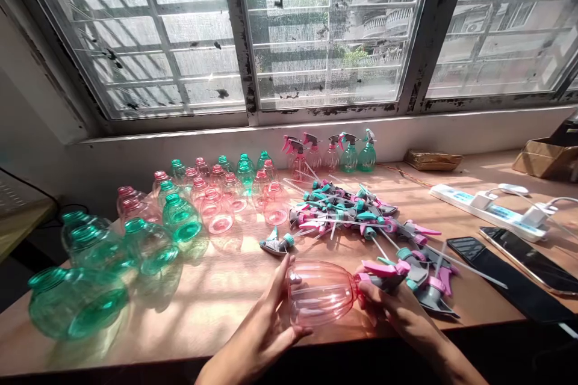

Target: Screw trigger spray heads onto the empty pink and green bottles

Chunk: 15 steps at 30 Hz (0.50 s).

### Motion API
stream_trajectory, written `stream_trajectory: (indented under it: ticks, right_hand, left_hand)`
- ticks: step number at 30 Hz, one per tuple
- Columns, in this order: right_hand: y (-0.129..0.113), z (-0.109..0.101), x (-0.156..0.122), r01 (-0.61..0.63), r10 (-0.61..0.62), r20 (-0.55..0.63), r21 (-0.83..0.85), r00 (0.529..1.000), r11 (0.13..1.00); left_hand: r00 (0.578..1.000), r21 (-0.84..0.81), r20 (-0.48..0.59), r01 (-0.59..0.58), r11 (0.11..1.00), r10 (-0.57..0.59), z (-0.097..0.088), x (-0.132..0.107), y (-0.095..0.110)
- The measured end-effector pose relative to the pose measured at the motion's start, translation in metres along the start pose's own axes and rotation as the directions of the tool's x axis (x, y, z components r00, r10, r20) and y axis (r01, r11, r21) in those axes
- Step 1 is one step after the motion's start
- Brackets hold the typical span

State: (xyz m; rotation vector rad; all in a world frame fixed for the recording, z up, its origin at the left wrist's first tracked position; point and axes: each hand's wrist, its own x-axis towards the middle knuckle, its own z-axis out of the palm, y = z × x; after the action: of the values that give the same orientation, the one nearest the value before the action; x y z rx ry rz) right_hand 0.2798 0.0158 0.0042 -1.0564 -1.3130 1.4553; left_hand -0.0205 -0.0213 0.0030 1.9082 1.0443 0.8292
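Observation:
A clear pink spray bottle point(321, 293) lies sideways in the air above the table's front edge. Around its base end curl the fingers of my left hand point(271, 319). At its neck, my right hand point(391, 304) grips a pink and grey trigger spray head point(383, 269), which meets the bottle's mouth; whether it is fully seated I cannot tell. Just beyond the bottle rests a single grey and teal spray head point(277, 243). To the right of my right hand lie several loose spray heads point(428, 271) with white dip tubes.
Open-mouthed green bottles point(153, 246) and pink bottles point(221, 213) stand at the left. A pile of spray heads point(343, 210) fills the middle. Bottles with heads fitted point(349, 153) line the sill. A power strip point(487, 210) and two phones point(506, 277) lie at the right.

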Motion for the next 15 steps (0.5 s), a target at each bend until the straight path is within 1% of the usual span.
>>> stream_trajectory:
  ticks: [2, 4, 6, 8, 10, 11, 12, 13, 15]
  right_hand:
    - [0.003, -0.001, 0.001, 0.008, -0.008, 0.021, 0.019, 1.0, 1.0]
    - [0.006, -0.002, 0.001, -0.01, 0.009, 0.024, 0.027, 1.0, 1.0]
    - [0.008, -0.001, 0.001, -0.021, 0.02, 0.029, 0.038, 0.999, 0.999]
    - [0.006, 0.001, 0.0, -0.01, 0.008, 0.04, 0.064, 0.999, 0.998]
    - [0.003, 0.005, -0.001, -0.02, 0.017, 0.034, 0.095, 0.999, 0.995]
    - [0.002, 0.006, -0.002, -0.038, 0.036, 0.019, 0.113, 0.999, 0.993]
    - [0.001, 0.008, -0.003, -0.061, 0.061, 0.004, 0.14, 0.998, 0.988]
    - [0.0, 0.009, -0.003, -0.077, 0.08, -0.011, 0.173, 0.997, 0.982]
    - [-0.001, 0.011, -0.004, -0.108, 0.114, -0.013, 0.243, 0.993, 0.964]
  left_hand:
    - [1.0, 0.007, 0.007, -0.016, 1.0, 0.016, 0.0, -0.002, -0.002]
    - [1.0, -0.007, 0.005, -0.017, 1.0, 0.017, 0.001, -0.004, -0.005]
    - [1.0, -0.029, -0.013, 0.005, 1.0, -0.006, 0.002, -0.006, -0.008]
    - [1.0, -0.086, -0.012, 0.026, 0.996, -0.027, 0.003, -0.005, -0.014]
    - [0.996, -0.224, -0.013, 0.08, 0.971, -0.085, 0.005, 0.002, -0.023]
    - [0.991, -0.297, -0.007, 0.123, 0.947, -0.131, 0.006, 0.008, -0.028]
    - [0.98, -0.362, 0.01, 0.19, 0.913, -0.2, 0.007, 0.015, -0.034]
    - [0.971, -0.375, 0.022, 0.23, 0.898, -0.239, 0.007, 0.023, -0.04]
    - [0.959, -0.389, 0.033, 0.271, 0.881, -0.281, 0.007, 0.035, -0.048]
